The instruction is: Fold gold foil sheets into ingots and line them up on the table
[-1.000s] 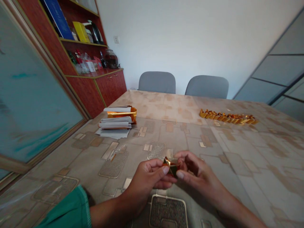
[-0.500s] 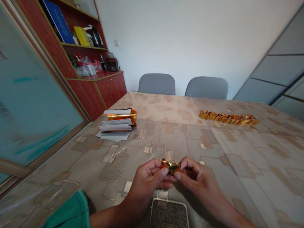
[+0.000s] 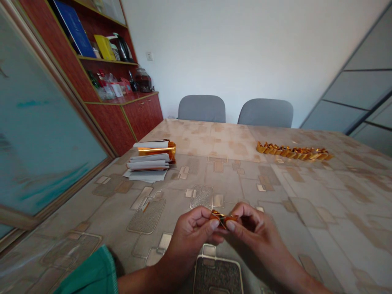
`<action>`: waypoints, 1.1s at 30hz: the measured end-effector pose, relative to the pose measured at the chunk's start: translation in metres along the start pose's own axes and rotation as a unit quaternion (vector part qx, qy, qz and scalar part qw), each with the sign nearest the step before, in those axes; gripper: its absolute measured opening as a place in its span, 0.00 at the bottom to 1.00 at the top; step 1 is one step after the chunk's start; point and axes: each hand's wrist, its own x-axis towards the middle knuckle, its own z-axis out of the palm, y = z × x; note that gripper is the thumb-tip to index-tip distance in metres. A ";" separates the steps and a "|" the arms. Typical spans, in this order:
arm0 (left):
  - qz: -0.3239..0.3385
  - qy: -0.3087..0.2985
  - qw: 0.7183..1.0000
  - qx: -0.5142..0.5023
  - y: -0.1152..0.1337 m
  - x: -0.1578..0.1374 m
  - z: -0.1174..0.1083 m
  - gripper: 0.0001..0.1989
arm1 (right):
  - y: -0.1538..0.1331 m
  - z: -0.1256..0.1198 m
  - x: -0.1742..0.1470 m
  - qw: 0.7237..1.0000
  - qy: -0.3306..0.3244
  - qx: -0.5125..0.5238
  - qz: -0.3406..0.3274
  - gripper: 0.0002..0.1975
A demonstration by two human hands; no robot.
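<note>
A small folded piece of gold foil paper [image 3: 222, 217] is pinched between my two hands above the near part of the table. My left hand [image 3: 196, 228] grips its left end between thumb and fingers. On the right end, my right hand [image 3: 252, 224] presses with thumb and forefinger. Much of the piece is hidden behind my thumbs and fingertips. Far to the right lies a long row of folded gold foil pieces [image 3: 294, 152], nested against one another. At the left sits a stack of foil sheets [image 3: 150, 163], showing white backs and a gold face.
A patterned cloth covers the table [image 3: 232, 175]. Two grey chairs [image 3: 201, 108] stand behind its far edge. To the left is a red wooden cabinet [image 3: 142, 112] with shelves of bottles, a jar and a kettle. A green sleeve [image 3: 92, 271] shows at lower left.
The foil piece has been pressed flatter, and less of its gold surface shows between my thumbs. My thumbs are slightly closer together. The row and the stack stay put.
</note>
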 end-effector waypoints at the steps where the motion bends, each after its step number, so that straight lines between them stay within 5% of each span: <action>1: 0.000 -0.001 1.000 0.002 0.000 0.000 0.000 0.21 | -0.002 -0.001 0.000 1.000 -0.001 -0.006 0.000 0.14; 10: 0.012 -0.023 0.999 0.046 -0.004 0.000 -0.001 0.20 | -0.011 0.002 0.000 0.989 0.020 -0.143 -0.027 0.17; 33: -0.064 -0.022 0.998 0.014 0.000 0.008 -0.002 0.23 | -0.008 -0.007 0.007 0.993 -0.036 -0.102 0.041 0.21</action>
